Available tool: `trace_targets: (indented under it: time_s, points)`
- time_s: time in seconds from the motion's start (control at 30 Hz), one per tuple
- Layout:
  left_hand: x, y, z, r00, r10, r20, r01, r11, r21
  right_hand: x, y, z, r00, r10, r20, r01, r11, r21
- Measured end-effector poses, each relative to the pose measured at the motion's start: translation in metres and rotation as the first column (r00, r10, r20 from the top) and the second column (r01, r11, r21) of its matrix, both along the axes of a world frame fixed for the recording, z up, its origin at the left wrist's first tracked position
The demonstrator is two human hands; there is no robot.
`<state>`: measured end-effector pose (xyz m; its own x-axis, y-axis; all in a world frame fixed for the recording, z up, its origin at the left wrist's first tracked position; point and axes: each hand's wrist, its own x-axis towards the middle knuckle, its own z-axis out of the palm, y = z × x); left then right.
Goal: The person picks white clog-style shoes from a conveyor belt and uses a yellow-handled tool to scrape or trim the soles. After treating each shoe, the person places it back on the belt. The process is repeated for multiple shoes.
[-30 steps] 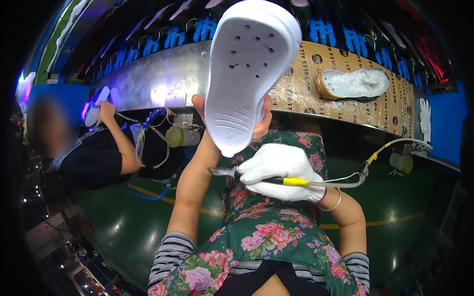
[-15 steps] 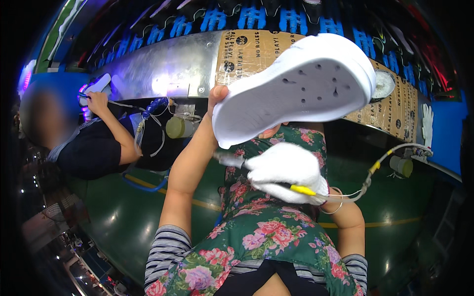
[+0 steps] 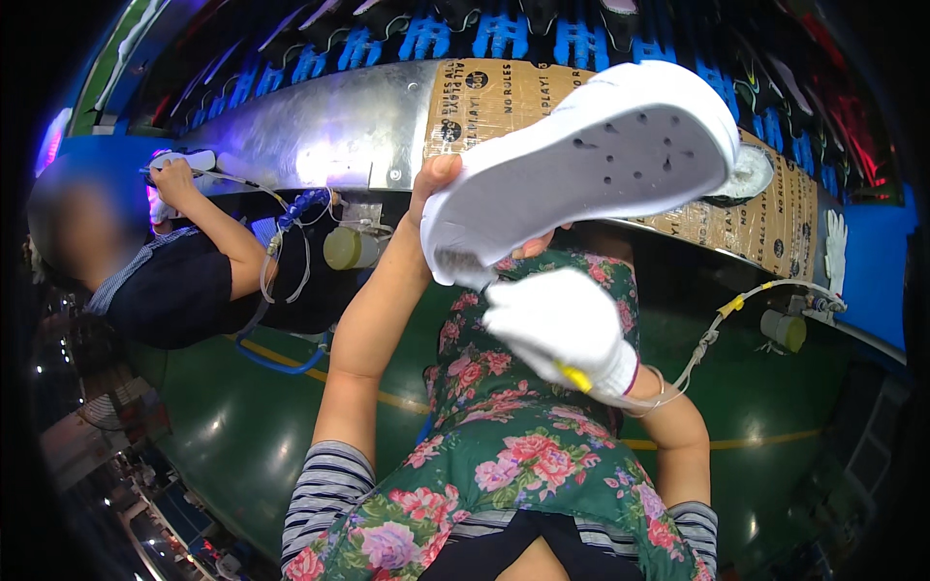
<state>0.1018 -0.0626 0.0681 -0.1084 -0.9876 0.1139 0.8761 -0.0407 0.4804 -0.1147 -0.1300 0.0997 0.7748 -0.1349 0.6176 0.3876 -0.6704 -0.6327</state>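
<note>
My left hand (image 3: 436,184) is closed around a white shoe sole (image 3: 572,184), holding it up at a tilt with its hollow inner side toward me. Several small holes show at the sole's wide end. In a white knit glove, my right hand (image 3: 560,324) grips a brush (image 3: 465,268). The bristles lie against the inside of the sole's narrow end, at the lower left. A thin clear tube (image 3: 699,344) with yellow tape runs from the right hand to a fitting on the bench.
A metal bench (image 3: 310,126) partly covered with cardboard (image 3: 484,102) lies ahead. Dark shoes on blue holders (image 3: 499,37) line its back. A dish of white material (image 3: 751,172) stands at right, near a hanging white glove (image 3: 835,252). A co-worker (image 3: 184,281) sits at left.
My right hand has tipped, bringing the brush from below the sole into its narrow end. The sole's inside now looks greyer. The co-worker's hand has shifted left.
</note>
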Motion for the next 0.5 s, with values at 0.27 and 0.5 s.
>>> trace_targets:
  time_s: [0.27,0.5]
  points:
    - [-0.007,-0.013,-0.004,0.984,0.035,-0.177,-0.06,0.989,-0.139,0.002,-0.006,0.016,0.987,-0.034,-0.155,0.103,0.881,0.462]
    - [-0.009,-0.014,-0.005,0.984,0.083,-0.157,-0.107,0.983,-0.15,0.0,-0.007,0.014,0.988,0.062,-0.139,0.018,0.858,0.513]
